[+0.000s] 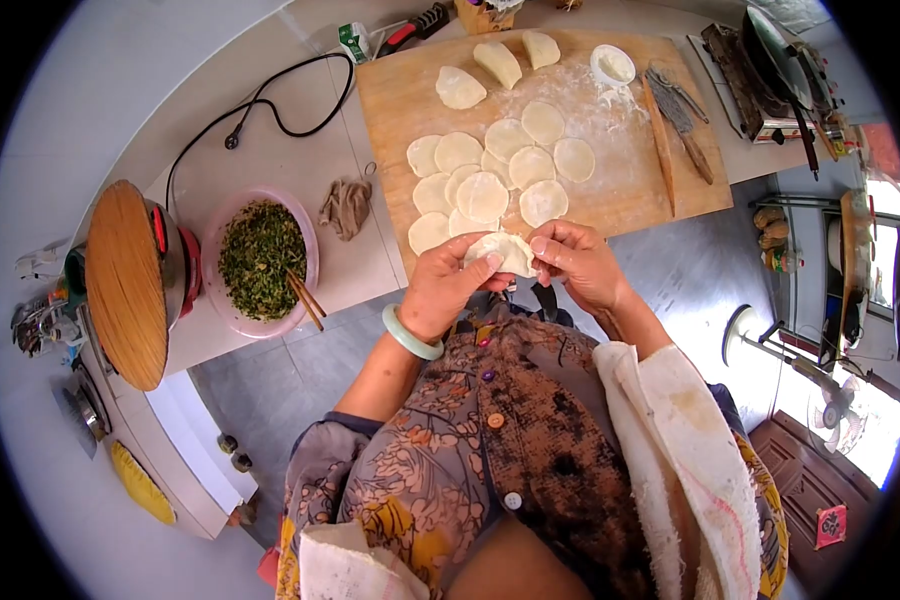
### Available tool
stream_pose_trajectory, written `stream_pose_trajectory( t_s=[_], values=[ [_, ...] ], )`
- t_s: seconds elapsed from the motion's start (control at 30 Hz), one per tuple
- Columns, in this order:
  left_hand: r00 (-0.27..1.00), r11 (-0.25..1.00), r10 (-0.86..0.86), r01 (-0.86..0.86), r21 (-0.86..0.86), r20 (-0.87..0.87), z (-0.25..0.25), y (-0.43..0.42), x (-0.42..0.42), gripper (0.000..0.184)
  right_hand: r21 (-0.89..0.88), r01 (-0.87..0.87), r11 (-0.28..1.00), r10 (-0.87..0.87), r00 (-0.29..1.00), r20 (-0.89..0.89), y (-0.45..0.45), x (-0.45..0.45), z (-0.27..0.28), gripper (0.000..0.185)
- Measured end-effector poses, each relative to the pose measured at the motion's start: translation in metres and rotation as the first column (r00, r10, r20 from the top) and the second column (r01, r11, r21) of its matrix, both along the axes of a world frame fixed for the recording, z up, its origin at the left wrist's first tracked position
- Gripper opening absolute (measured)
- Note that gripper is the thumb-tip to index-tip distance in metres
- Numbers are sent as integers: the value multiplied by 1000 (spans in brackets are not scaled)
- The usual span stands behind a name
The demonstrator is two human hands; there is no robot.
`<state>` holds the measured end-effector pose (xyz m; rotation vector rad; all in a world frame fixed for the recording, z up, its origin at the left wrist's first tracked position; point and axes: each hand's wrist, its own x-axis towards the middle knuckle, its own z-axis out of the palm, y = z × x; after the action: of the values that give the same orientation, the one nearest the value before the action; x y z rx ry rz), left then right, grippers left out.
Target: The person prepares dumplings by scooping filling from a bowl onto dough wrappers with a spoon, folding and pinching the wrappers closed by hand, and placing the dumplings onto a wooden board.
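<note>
Between both hands is a folded dumpling (502, 254), held just off the near edge of the wooden board (620, 110). My left hand (450, 285) grips its left side, thumb lying on top. At its right end the fingers of my right hand (580, 262) pinch the edge. Just beyond the hands, several round dough wrappers (483, 197) lie overlapping on the board. Further back sit three finished-looking folded dumplings (497, 64). To the left, a pink bowl (313, 262) holds chopped green filling (262, 255), with chopsticks (306, 298) resting in it.
A small bowl of flour (612, 66), a rolling pin (660, 150) and a flat scraper-like tool (682, 125) lie at the board's right. A cloth (346, 208) and black cable (270, 105) are on the counter. A round wooden lid (125, 285) stands left; a pan (775, 60) sits far right.
</note>
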<state>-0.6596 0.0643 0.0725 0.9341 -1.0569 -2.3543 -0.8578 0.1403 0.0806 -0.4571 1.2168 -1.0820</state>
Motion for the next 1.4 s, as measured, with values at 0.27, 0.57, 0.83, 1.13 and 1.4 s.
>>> stream_pose_trajectory(
  t_s=[0.27, 0.57, 0.83, 1.13, 1.4],
  values=[
    [996, 997, -51, 56, -57, 77, -1, -4, -1, 35, -30, -108, 994, 100, 973, -209, -4, -2, 6, 16],
    [991, 985, -84, 98, -141, 101, -1, -8, -3, 35, -65, -142, 988, 101, 896, -432, -2, 4, 4, 16],
    [997, 986, -54, 62, -155, 53, -2, -7, -2, 37, -78, -101, 992, 71, 943, -326, -3, -1, 4, 22],
    [995, 985, -79, 86, -152, 54, -2, -3, 0, 35, -12, -110, 994, 105, 972, -211, -4, -3, -2, 20],
    [992, 979, -100, 113, -167, 82, -2, -3, 1, 35, -34, -165, 986, 150, 949, -279, -5, -2, 4, 17]
  ],
)
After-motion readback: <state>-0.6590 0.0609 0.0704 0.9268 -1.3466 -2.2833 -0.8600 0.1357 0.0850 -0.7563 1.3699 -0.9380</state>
